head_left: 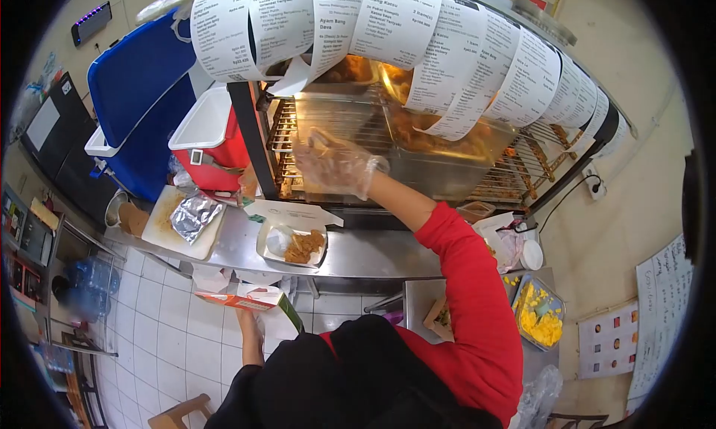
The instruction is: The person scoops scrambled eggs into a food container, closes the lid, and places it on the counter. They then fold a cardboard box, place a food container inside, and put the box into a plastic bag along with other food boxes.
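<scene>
My right hand [339,163], in a clear plastic glove, reaches to the front of the warming cabinet, by its left side. Its fingers are partly spread beside a metal pan [335,116], and nothing shows in them. Low at the left, my left hand [252,332] holds an open food box [250,302] with red and green sides from below; its fingers are mostly hidden under the box. Between the hands, an open white box [304,262] with fried food and a white wrapped lump stands on the steel counter [373,254].
Printed receipts [395,22] hang across the cabinet's top. A cutting board [160,235] with crumpled foil [196,215] lies at the left, below a red cooler [205,142] and a blue cooler [138,93]. A tray of yellow food [538,313] stands at the right.
</scene>
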Demonstrator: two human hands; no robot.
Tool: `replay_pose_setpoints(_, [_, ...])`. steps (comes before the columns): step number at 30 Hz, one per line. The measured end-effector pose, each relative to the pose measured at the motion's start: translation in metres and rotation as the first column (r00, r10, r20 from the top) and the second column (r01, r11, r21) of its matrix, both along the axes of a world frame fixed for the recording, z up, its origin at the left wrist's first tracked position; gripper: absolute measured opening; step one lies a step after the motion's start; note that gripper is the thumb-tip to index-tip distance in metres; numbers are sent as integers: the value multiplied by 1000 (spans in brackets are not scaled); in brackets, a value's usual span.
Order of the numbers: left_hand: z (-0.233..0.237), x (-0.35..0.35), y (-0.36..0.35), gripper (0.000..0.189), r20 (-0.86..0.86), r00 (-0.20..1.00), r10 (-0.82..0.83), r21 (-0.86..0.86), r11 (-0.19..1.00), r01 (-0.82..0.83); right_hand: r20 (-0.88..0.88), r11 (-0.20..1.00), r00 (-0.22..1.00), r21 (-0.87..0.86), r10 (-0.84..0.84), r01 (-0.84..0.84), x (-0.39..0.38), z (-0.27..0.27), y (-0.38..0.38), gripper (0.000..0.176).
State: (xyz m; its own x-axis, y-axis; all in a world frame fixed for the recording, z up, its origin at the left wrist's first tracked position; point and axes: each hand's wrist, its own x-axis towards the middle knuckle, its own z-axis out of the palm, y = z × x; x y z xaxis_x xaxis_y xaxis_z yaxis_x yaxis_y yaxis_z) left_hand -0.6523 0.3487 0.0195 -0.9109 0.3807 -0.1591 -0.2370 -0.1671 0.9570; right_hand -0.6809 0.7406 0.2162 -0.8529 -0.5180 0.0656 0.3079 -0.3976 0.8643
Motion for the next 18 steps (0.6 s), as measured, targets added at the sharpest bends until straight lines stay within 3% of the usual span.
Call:
replay_pose_setpoints(1, [-13, -3, -4, 41, 15, 1000, 20, 24, 999, -21, 117, 971, 993, -239, 36, -7, 26, 24, -6, 27])
replay_pose_setpoints(4, [-31, -2, -14, 39, 104, 968, 227, -38, 974, -224, 175, 901, 977, -432, 121, -34, 36, -18, 52, 27])
replay_pose_setpoints(5, [-22, 1, -14, 40, 160, 959, 233, -72, 972, -224, 199, 863, 975, -505, 96, 18, 42, -36, 74, 27])
replay_pose_setpoints(7, [13, 4, -12, 42, 266, 929, 257, -139, 964, -227, 256, 737, 962, -667, 94, 105, 75, -26, 81, 28])
replay_pose_setpoints(9, [21, -2, -11, 43, 264, 952, 157, -127, 984, -127, 306, 538, 942, -822, 138, 189, 133, 41, 39, 29])
replay_pose_setpoints(12, [43, -3, -7, 44, 280, 959, 35, -60, 998, -19, 285, 380, 958, -887, 10, 260, 174, 44, 47, 34])
replay_pose_setpoints(15, [61, -4, 0, 44, 373, 927, -17, -78, 996, 49, 258, 473, 949, -823, -182, 315, 210, 59, 47, 37])
replay_pose_setpoints(18, [52, -2, -11, 46, 484, 870, -93, -87, 984, 153, 150, 245, 972, -950, -181, 192, 240, 45, 61, 37])
